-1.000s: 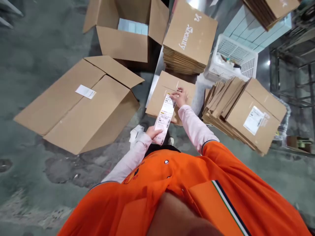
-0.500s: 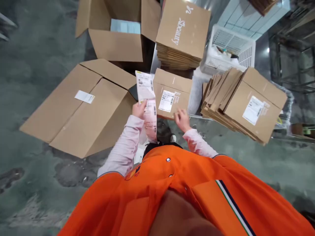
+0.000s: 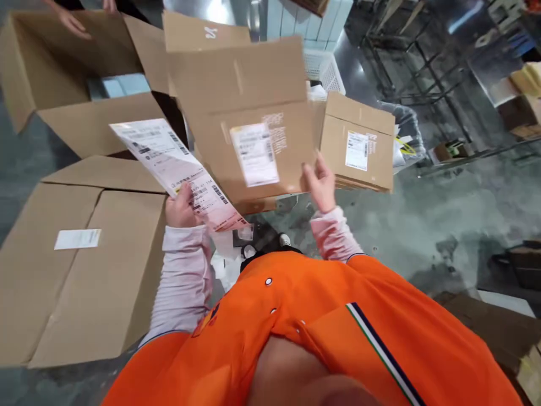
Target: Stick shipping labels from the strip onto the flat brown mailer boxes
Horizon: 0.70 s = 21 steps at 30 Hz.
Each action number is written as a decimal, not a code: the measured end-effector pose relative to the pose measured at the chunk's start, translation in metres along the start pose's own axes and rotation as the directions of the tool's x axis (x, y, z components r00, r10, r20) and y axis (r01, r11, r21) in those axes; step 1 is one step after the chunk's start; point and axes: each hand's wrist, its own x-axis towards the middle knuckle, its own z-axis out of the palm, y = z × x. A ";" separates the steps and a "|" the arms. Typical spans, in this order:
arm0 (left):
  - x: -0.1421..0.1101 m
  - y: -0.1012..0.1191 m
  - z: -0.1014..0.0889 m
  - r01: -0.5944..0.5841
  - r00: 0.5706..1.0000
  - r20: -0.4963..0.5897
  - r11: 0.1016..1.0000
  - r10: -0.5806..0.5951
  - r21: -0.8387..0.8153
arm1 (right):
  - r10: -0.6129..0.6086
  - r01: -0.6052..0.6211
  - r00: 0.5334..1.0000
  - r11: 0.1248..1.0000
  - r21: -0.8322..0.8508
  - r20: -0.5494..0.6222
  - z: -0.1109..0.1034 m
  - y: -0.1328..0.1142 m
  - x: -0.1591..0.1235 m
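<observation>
A strip of printed shipping labels [image 3: 169, 163] is pinched in my left hand [image 3: 183, 207], its lower end hanging toward my waist. My right hand [image 3: 320, 181] grips the lower right edge of a flattened cardboard box [image 3: 211, 135]. That box is lifted and tilted toward me, and a white label [image 3: 255, 154] sticks on its face beside white print. To the right of it lies a stack of flat boxes [image 3: 338, 121], the top one bearing a similar label [image 3: 357, 150]. Another flat box stack [image 3: 181, 31] is partly hidden behind the lifted one.
A large open carton [image 3: 97, 118] with pale boxes inside stands at upper left, a person's hands [image 3: 74, 23] at its far rim. A closed carton [image 3: 114, 270] sits at my left. Behind the stacks are a white plastic basket [image 3: 333, 73] and light blue boxes [image 3: 291, 22].
The flat labelled box has risen from the table with my right hand now gripping its edge. My left hand and the label strip have swung left. The view has shifted right, and another person's hands have appeared.
</observation>
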 end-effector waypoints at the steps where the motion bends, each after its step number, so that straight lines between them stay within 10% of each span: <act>1: -0.006 0.005 0.004 -0.012 1.000 -0.014 0.999 0.011 -0.053 | -0.032 0.031 0.997 0.999 -0.020 -0.067 -0.042 -0.005 0.011; 4: -0.023 0.014 0.013 -0.011 0.999 -0.046 0.987 0.004 -0.161 | -0.051 0.014 0.988 0.969 -0.245 -0.148 -0.153 -0.020 0.035; 7: -0.044 0.013 0.021 0.009 0.999 0.034 0.984 -0.003 -0.179 | -0.059 -0.090 0.963 0.848 -0.523 -0.262 -0.174 -0.032 0.039; 10: -0.070 0.003 0.027 0.091 0.981 0.180 0.987 -0.066 -0.133 | 0.046 -0.027 0.998 0.920 -0.392 0.039 -0.095 -0.040 0.021; 13: -0.089 -0.006 0.024 0.211 0.905 0.376 0.978 -0.199 0.010 | 0.137 -0.226 0.780 0.971 0.071 0.610 0.013 -0.041 -0.009; 16: -0.094 -0.008 0.012 0.245 0.817 0.500 0.958 -0.287 0.150 | 0.135 -0.421 0.768 0.843 0.334 0.627 0.082 -0.036 -0.038; 21: -0.081 -0.009 0.003 0.065 0.957 0.281 0.997 -0.070 0.029 | 0.179 -0.432 0.719 0.872 0.231 0.671 0.110 -0.030 -0.056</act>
